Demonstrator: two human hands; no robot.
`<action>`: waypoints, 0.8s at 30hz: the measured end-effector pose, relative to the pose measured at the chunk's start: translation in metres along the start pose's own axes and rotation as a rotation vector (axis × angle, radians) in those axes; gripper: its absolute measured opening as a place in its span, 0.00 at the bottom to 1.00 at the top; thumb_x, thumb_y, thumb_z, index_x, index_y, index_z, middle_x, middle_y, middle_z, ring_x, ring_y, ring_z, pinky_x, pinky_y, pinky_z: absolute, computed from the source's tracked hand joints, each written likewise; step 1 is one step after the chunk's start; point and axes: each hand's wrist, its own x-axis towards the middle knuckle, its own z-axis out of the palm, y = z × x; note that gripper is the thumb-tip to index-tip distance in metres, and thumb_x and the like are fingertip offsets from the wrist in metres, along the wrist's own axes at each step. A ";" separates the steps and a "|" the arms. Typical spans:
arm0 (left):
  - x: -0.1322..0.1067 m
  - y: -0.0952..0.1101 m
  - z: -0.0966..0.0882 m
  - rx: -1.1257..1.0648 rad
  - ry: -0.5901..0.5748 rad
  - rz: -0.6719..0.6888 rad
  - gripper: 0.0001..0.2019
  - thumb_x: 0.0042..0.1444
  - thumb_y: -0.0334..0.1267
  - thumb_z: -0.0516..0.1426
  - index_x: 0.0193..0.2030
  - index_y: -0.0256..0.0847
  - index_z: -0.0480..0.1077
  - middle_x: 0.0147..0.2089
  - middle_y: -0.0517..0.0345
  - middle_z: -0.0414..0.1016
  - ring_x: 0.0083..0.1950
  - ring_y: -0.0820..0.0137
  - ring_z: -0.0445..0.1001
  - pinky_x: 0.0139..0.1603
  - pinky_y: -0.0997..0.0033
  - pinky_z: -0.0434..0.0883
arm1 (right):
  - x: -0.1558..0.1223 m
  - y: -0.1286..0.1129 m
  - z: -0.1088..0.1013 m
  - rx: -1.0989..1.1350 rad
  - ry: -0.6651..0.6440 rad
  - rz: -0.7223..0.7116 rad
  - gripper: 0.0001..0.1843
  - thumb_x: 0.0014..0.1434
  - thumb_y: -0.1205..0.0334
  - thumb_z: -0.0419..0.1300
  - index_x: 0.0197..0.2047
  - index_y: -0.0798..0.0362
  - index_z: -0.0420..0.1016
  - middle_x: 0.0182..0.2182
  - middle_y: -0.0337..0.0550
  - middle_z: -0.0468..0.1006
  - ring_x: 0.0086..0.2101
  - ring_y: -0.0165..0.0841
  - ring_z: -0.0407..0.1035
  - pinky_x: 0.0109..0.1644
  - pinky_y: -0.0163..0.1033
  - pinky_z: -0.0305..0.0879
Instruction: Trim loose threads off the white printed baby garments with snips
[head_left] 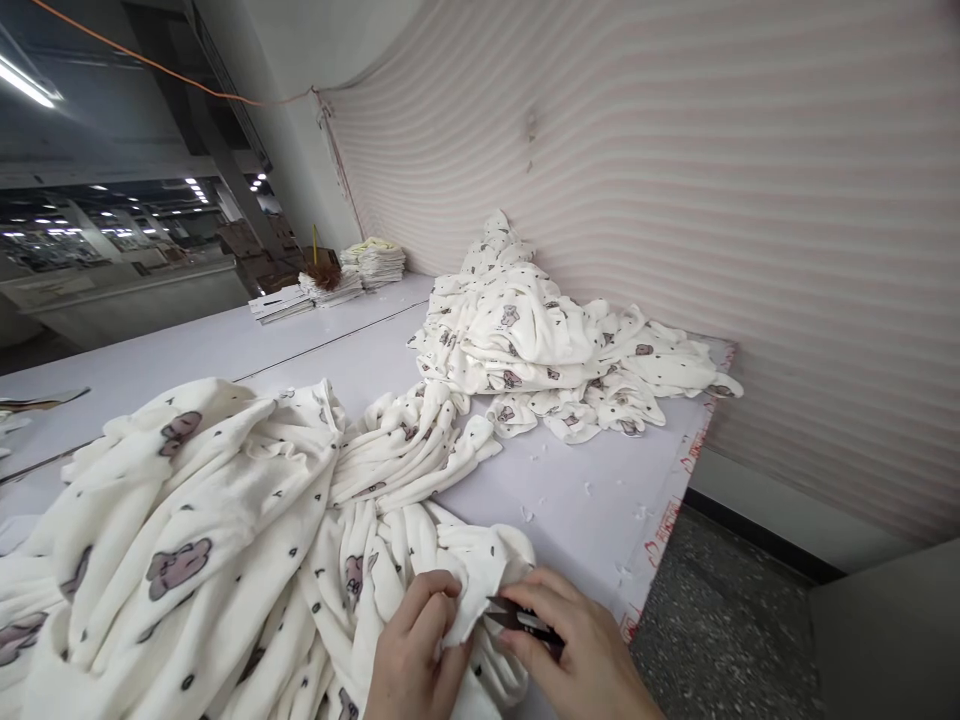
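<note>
White fabric pieces [247,510] printed with pinkish-grey animal figures and small dark dots lie heaped over the near part of the table. At the heap's right end my left hand [420,640] is closed, pinching a fold of this fabric between thumb and fingers. My right hand [574,640] grips small black thread snips [529,622]. Their pointed blades reach toward the edge of the fabric, right beside my left fingers. Whether the blades touch the cloth is hard to make out.
Behind sits a second pile of the same printed fabric [517,340], against a striped cloth hanging [637,200]. Folded white stacks [373,262] stand at the far edge of the pale table [555,490]. Bits of thread litter its surface. Speckled floor [727,610] lies beyond its right edge.
</note>
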 end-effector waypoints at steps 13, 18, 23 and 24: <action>0.000 0.003 -0.001 -0.027 0.014 -0.009 0.09 0.55 0.25 0.50 0.31 0.44 0.58 0.40 0.54 0.69 0.37 0.69 0.72 0.37 0.73 0.70 | 0.002 -0.007 -0.001 -0.032 -0.028 0.035 0.10 0.60 0.65 0.56 0.43 0.48 0.77 0.39 0.41 0.77 0.38 0.36 0.74 0.34 0.33 0.67; 0.000 0.003 -0.001 -0.029 0.024 -0.009 0.08 0.55 0.25 0.51 0.32 0.44 0.60 0.41 0.55 0.70 0.38 0.70 0.72 0.39 0.74 0.70 | 0.004 -0.013 -0.004 -0.035 -0.059 0.075 0.08 0.58 0.64 0.59 0.40 0.49 0.78 0.39 0.42 0.78 0.38 0.38 0.74 0.36 0.35 0.67; 0.001 0.007 0.000 -0.069 0.033 -0.027 0.07 0.57 0.27 0.52 0.32 0.44 0.61 0.39 0.55 0.71 0.37 0.70 0.72 0.38 0.74 0.69 | 0.009 -0.014 -0.004 0.052 -0.031 0.086 0.08 0.58 0.65 0.59 0.38 0.48 0.80 0.37 0.41 0.78 0.36 0.36 0.74 0.37 0.34 0.67; 0.002 0.008 0.000 -0.087 0.036 -0.041 0.07 0.58 0.28 0.52 0.31 0.44 0.61 0.39 0.55 0.71 0.36 0.69 0.72 0.37 0.74 0.69 | 0.010 -0.013 -0.003 0.079 -0.018 0.086 0.08 0.59 0.64 0.59 0.38 0.48 0.79 0.37 0.41 0.78 0.36 0.36 0.74 0.38 0.35 0.67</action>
